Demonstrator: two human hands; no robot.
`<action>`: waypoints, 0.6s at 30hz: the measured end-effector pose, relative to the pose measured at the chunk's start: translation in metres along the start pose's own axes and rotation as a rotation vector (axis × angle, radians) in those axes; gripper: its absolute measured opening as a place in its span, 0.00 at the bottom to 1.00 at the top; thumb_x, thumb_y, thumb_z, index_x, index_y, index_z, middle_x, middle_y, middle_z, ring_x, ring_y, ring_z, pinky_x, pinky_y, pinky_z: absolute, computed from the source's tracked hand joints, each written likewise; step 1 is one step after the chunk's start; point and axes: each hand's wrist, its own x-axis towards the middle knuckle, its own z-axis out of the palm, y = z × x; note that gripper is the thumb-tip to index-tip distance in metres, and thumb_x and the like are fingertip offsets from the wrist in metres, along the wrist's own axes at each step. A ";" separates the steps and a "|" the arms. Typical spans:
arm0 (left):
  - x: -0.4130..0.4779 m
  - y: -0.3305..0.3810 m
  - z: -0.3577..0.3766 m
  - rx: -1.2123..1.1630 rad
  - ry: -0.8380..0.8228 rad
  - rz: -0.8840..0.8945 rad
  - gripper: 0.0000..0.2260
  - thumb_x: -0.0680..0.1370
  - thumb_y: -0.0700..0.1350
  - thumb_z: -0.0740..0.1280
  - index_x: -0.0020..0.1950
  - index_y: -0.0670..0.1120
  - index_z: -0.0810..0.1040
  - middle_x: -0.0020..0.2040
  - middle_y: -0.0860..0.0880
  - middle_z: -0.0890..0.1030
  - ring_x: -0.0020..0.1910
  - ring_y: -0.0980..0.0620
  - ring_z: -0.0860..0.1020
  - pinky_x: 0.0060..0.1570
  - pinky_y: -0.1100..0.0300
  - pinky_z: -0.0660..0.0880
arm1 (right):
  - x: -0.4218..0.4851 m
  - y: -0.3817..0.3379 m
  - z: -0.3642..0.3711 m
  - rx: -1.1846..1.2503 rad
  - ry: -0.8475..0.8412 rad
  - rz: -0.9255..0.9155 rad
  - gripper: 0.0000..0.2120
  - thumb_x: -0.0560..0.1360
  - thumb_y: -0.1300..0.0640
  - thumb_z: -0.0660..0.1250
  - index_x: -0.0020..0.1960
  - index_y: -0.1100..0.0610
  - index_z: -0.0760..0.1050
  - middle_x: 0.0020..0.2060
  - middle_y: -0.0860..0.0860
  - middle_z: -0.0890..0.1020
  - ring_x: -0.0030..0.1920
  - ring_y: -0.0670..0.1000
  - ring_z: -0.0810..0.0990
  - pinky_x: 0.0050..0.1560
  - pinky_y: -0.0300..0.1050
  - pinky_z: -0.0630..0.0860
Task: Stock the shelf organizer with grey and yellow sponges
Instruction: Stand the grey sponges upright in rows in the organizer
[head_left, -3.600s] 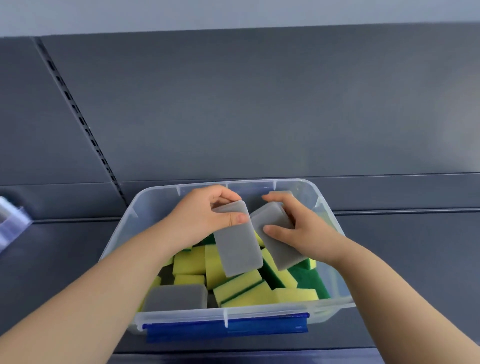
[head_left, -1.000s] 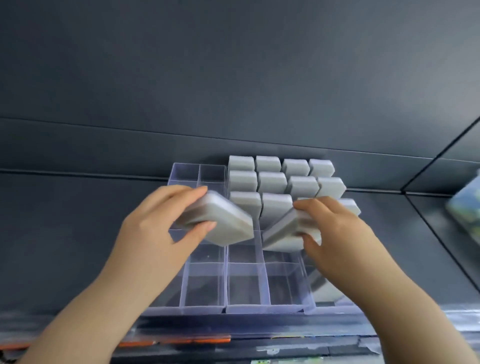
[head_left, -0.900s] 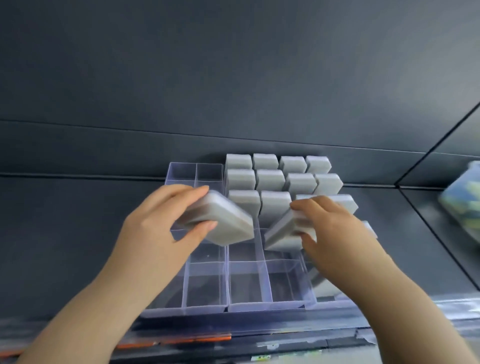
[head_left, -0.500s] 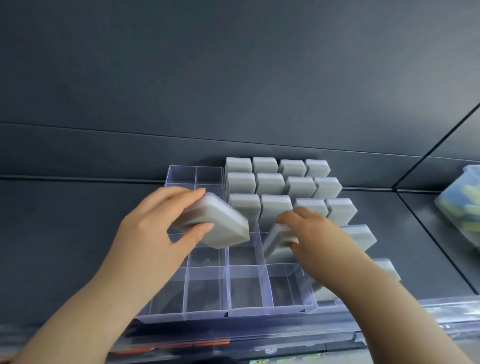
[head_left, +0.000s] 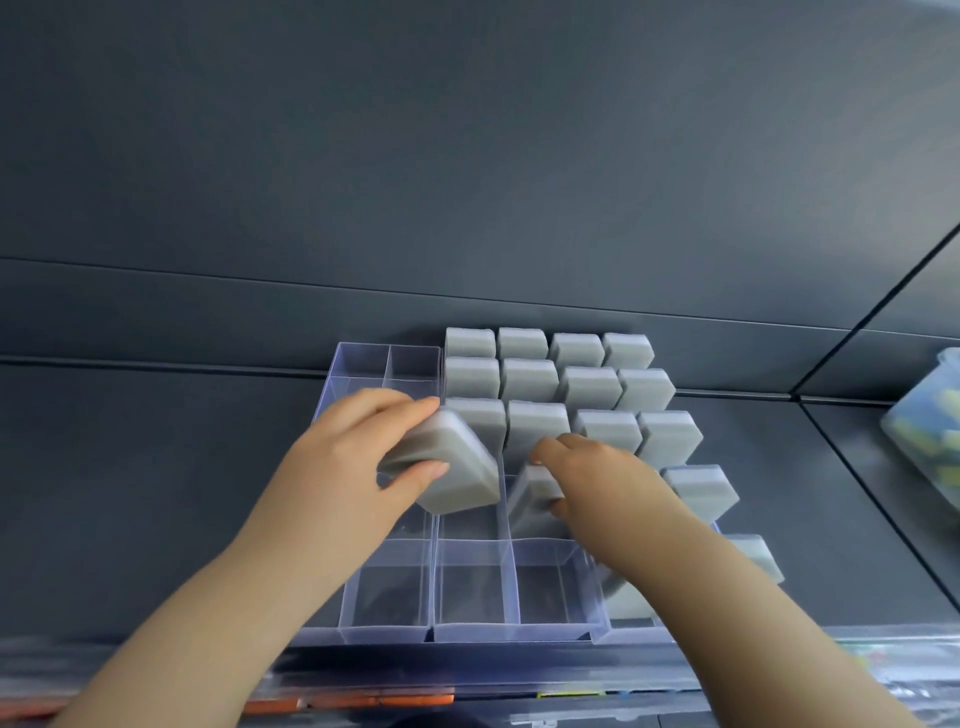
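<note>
Right sponge (head_left: 531, 496) lower; shelf (head_left: 156, 493) perhaps metal.

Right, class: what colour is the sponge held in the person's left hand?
Grey. The head view shows it best: the sponge is gripped by the left hand.

I count fourteen grey sponges (head_left: 530, 379) standing in one clear organizer (head_left: 467, 631): four in each of the three far rows, then one in each of the two nearer rows, at the right. My left hand (head_left: 358, 467) and right hand (head_left: 602, 483) hold one sponge each, sixteen altogether. One bin (head_left: 930, 431) sits at the right.
</note>
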 end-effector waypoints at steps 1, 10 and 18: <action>0.001 0.002 0.002 0.014 -0.007 0.005 0.20 0.69 0.52 0.69 0.59 0.50 0.80 0.53 0.61 0.74 0.50 0.61 0.72 0.48 0.73 0.68 | 0.000 0.001 0.001 0.002 -0.002 -0.008 0.20 0.71 0.67 0.63 0.60 0.54 0.67 0.55 0.51 0.74 0.49 0.56 0.77 0.44 0.48 0.76; 0.013 0.021 0.016 0.159 -0.051 0.061 0.18 0.68 0.51 0.71 0.56 0.49 0.81 0.49 0.54 0.80 0.50 0.58 0.72 0.45 0.59 0.75 | -0.002 0.007 0.001 0.032 0.064 -0.042 0.19 0.71 0.66 0.62 0.61 0.53 0.68 0.57 0.51 0.74 0.53 0.55 0.75 0.45 0.47 0.75; 0.016 0.029 0.028 0.215 -0.251 -0.015 0.19 0.76 0.54 0.65 0.67 0.56 0.71 0.62 0.60 0.71 0.63 0.59 0.66 0.55 0.66 0.65 | -0.008 0.008 -0.002 0.081 0.052 -0.049 0.19 0.74 0.65 0.61 0.63 0.52 0.68 0.60 0.50 0.73 0.56 0.55 0.75 0.50 0.48 0.76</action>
